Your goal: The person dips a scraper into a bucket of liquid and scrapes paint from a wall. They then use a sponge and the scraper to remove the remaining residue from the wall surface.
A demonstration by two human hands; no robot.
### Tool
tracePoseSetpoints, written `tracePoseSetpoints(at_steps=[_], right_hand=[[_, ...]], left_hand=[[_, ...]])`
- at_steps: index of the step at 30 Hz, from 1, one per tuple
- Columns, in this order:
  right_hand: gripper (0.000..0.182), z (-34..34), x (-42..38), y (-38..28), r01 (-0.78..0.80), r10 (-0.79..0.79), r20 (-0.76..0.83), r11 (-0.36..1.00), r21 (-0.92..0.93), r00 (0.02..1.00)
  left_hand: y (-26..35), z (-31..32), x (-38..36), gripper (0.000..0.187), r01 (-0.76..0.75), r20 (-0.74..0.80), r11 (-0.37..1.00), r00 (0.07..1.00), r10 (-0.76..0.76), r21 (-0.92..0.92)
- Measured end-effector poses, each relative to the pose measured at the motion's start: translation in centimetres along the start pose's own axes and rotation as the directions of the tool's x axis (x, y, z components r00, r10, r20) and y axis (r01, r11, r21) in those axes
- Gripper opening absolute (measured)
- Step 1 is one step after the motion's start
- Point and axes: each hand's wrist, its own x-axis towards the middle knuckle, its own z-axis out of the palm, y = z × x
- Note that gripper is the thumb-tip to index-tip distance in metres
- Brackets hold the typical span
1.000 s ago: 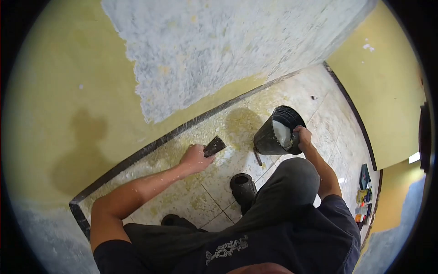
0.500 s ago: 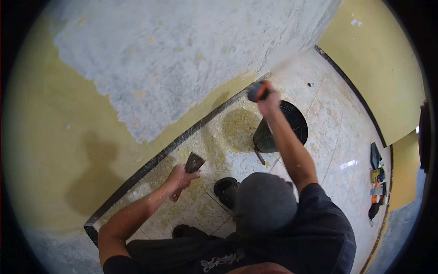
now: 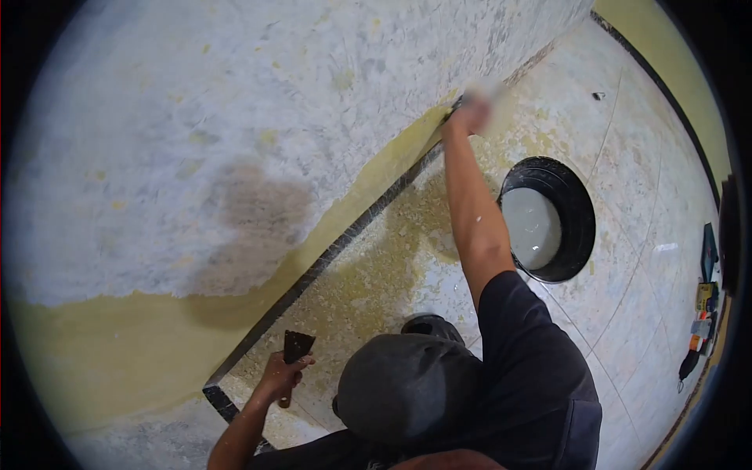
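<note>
My left hand (image 3: 276, 377), low by the wall's corner, is closed around the handle of a putty knife (image 3: 298, 345) with its dark blade pointing up. My right arm reaches forward to the foot of the wall. There, my right hand (image 3: 471, 116) is closed on a dark tool (image 3: 458, 103), partly hidden and smeared by motion, against the remaining yellow paint strip (image 3: 399, 149). Above that strip the wall (image 3: 235, 117) is scraped to a patchy grey-white. Right of my arm stands a black bucket (image 3: 578, 211) holding a milky liquid (image 3: 531, 227).
Paint flakes (image 3: 360, 290) litter the floor along the dark baseboard (image 3: 337, 247). Several tools and small items (image 3: 703, 301) lie at the far right near another wall. A grey cap (image 3: 407, 384) and a dark shoe (image 3: 435, 325) show at the bottom.
My right hand has gone from above the bucket to the wall's foot with its black-and-orange tool. The left hand with the putty knife sits lower in view. The bucket's inside now shows.
</note>
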Motion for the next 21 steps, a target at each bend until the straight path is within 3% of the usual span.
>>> tracePoseSetpoints(at_steps=[2, 4, 6, 8, 12, 14, 16, 18, 19, 21], right_hand=[[0.03, 1.6, 2.5, 0.0, -0.044, 0.037, -0.075, 0.994, -0.103, 0.997], [0.031, 1.9, 4.0, 1.1, -0.056, 0.048, -0.065, 0.991, -0.119, 0.997], [0.032, 2.0, 5.1, 2.1, -0.051, 0.047, -0.033, 0.992, -0.112, 0.998], [0.036, 1.4, 5.6, 3.6, 0.002, -0.007, 0.104, 0.999, 0.044, 0.995], [0.039, -0.7, 3.8, 5.7, 0.06, -0.087, 0.193, 0.988, 0.141, 0.977], [0.04, -2.6, -0.2, 5.6, 0.047, -0.085, 0.196, 0.98, 0.191, 0.977], [0.04, -3.7, -3.9, 5.8, -0.007, -0.049, 0.203, 0.964, 0.267, 0.978], [0.038, -4.9, -6.2, 5.9, 0.024, -0.048, 0.125, 0.982, 0.188, 0.991], [0.032, -4.6, -6.2, 4.4, 0.024, -0.078, 0.174, 0.956, 0.294, 0.982], [0.027, -3.4, -4.3, 1.6, 0.046, -0.144, 0.282, 0.944, 0.326, 0.948]], left_hand=[[1.5, 1.0, 0.6, 0.022, -0.07, 0.06, 0.997, 0.996, 0.073, -0.044], [2.8, 1.0, 0.7, 0.023, -0.037, 0.065, 0.999, 0.997, 0.034, 0.037], [2.9, 0.5, 0.6, 0.022, -0.068, 0.09, 0.994, 0.993, 0.075, -0.081], [1.9, -0.7, 0.3, 0.021, -0.037, 0.056, 0.998, 0.998, 0.04, -0.057], [-0.8, -2.2, 0.3, 0.02, 0.003, 0.009, 0.993, 1.0, -0.001, -0.12], [-0.9, -2.6, 0.6, 0.021, -0.073, -0.03, 0.957, 0.997, 0.067, -0.282], [-0.1, -2.4, 0.6, 0.024, -0.074, -0.008, 0.96, 0.997, 0.074, -0.272], [0.7, -2.0, 0.6, 0.025, -0.075, 0.012, 0.982, 0.997, 0.078, -0.172], [1.2, -1.9, 0.6, 0.025, -0.078, 0.012, 0.982, 0.997, 0.082, -0.175], [1.2, -1.8, -0.1, 0.025, -0.079, 0.028, 0.986, 0.996, 0.084, -0.144]])
